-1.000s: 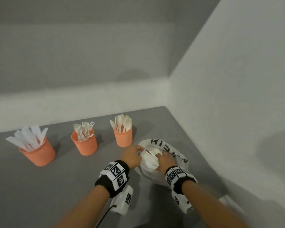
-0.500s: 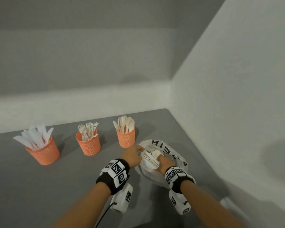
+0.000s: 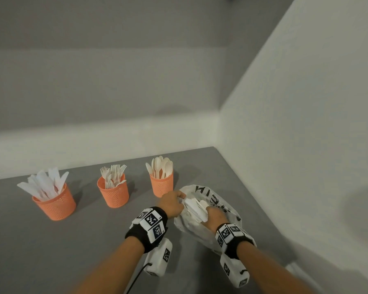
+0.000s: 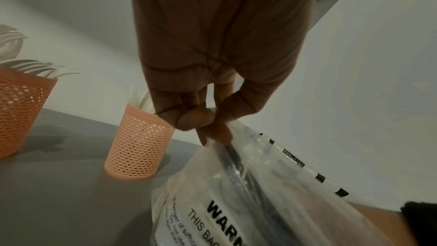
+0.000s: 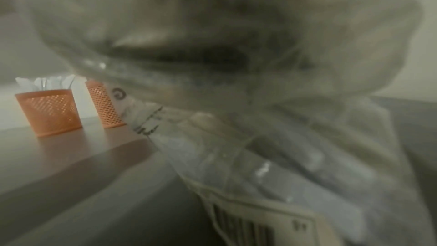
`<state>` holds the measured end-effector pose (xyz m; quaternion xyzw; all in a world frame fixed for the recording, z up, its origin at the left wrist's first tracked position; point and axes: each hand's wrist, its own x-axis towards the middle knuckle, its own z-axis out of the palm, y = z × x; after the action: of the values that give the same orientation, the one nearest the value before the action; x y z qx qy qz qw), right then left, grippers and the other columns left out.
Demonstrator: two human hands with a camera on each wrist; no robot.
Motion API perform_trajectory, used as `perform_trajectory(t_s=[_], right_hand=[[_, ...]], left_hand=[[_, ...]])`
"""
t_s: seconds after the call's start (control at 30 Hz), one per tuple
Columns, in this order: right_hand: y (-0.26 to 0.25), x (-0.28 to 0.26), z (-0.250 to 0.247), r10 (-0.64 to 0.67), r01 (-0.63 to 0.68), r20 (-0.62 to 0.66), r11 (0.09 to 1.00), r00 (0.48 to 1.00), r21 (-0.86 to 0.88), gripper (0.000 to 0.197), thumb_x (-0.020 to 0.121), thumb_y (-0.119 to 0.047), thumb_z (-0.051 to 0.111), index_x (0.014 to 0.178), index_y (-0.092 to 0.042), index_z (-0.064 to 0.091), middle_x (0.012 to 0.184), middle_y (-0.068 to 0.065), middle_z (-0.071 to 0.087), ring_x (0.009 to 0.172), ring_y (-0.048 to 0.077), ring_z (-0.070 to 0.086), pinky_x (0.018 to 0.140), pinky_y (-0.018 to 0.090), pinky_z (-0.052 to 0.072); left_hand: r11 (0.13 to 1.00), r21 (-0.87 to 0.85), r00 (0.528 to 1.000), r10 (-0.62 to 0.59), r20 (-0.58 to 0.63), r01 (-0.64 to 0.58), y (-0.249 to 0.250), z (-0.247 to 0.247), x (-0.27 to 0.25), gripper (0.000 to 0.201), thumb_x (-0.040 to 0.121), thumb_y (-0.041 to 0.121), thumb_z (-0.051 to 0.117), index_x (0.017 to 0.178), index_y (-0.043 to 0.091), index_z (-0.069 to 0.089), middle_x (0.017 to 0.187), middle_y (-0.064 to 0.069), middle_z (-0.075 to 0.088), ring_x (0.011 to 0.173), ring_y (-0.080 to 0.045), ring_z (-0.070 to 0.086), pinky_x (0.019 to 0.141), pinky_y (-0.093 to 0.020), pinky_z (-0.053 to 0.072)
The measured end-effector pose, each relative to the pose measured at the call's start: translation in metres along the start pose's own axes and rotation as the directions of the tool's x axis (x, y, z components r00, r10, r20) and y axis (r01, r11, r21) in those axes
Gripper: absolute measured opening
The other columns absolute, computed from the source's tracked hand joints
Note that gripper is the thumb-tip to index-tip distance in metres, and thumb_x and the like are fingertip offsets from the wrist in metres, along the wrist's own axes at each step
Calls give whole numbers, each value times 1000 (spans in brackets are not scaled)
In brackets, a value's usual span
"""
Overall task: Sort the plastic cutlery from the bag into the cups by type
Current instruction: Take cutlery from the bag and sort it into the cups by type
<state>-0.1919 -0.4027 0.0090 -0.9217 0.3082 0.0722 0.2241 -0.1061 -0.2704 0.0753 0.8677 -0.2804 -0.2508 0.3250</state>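
Three orange mesh cups stand in a row: knives (image 3: 53, 200) at the left, forks (image 3: 113, 193) in the middle, spoons (image 3: 161, 184) at the right. A clear plastic bag (image 3: 227, 209) with black print lies just right of the spoon cup. My left hand (image 3: 172, 203) pinches the bag's rim (image 4: 220, 134) and holds it up. My right hand (image 3: 216, 215) is inside the bag's mouth, fingers curled round a bundle of white cutlery (image 3: 194, 209); its type is unclear. The right wrist view is blurred by bag film (image 5: 260, 137).
The grey table (image 3: 51, 251) ends at a white wall (image 3: 306, 145) close on the right and a ledge behind the cups. The spoon cup (image 4: 139, 143) stands a short way left of the bag. The knife cup (image 5: 50, 111) shows in the right wrist view.
The right hand has shifted a little in the bag's mouth with the white cutlery bundle. The left hand keeps its pinch on the rim. The cups have not moved.
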Motion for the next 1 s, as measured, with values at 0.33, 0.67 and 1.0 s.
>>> perform_trajectory(t_s=[0.33, 0.67, 1.0], right_hand=[[7, -20, -23, -3, -55, 164, 938, 986, 342, 52, 91, -19, 45, 142, -13, 33, 138, 12, 49, 123, 28, 49, 99, 28, 37], [15, -30, -30, -129, 95, 54, 904, 990, 418, 37, 89, -26, 57, 125, -16, 53, 118, 5, 62, 105, 21, 57, 91, 31, 45], [-30, -21, -98, -19, 236, -266, 530, 964, 815, 18, 90, -7, 53, 74, -15, 50, 56, 5, 50, 37, 6, 48, 49, 23, 47]], left_hand=[[999, 43, 977, -25, -210, 34, 4, 15, 13, 45, 85, -2, 46, 130, 4, 47, 133, -17, 50, 122, -29, 49, 103, -34, 41], [999, 42, 994, 8, -110, -3, 7, 26, 12, 47, 87, -1, 44, 133, 6, 44, 132, -16, 51, 121, -28, 49, 101, -32, 38], [965, -234, 973, 66, -221, -118, 9, 9, -5, 29, 91, 2, 45, 114, 8, 62, 124, -6, 59, 101, -18, 56, 87, -22, 41]])
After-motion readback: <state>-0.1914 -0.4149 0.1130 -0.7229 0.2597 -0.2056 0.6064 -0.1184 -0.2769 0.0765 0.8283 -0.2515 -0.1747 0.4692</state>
